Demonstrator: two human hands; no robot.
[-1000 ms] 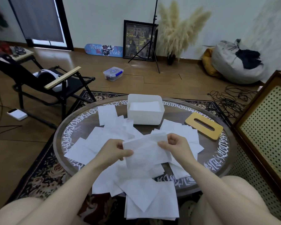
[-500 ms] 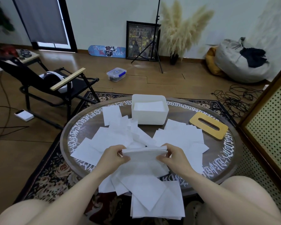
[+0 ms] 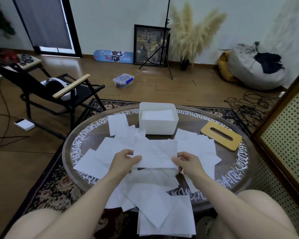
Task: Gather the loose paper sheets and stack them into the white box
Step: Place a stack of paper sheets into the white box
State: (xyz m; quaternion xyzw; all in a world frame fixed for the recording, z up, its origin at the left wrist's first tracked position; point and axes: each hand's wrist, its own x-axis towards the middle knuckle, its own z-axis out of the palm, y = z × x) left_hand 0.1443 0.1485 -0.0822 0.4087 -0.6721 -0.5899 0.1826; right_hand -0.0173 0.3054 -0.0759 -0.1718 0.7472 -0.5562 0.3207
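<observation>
A folded white paper sheet (image 3: 156, 155) is held flat above the round table (image 3: 235, 171). My left hand (image 3: 123, 161) pinches its left edge and my right hand (image 3: 186, 163) pinches its right edge. Several loose white sheets (image 3: 109, 152) lie scattered over the table top, and some hang over its near edge (image 3: 164, 216). The white box (image 3: 158, 127) stands at the far side of the table, beyond the held sheet, with white sheets stacked inside it.
A tan wooden lid with a slot (image 3: 221, 138) lies right of the box. A perforated cabinet (image 3: 286, 135) stands close on the right. A black folding chair (image 3: 59, 94) is off to the left. Cables (image 3: 248, 107) lie on the floor.
The sheet between my hands has gone from upright and half-folded to folded flat and level. Both hands have moved a little forward, toward the box.
</observation>
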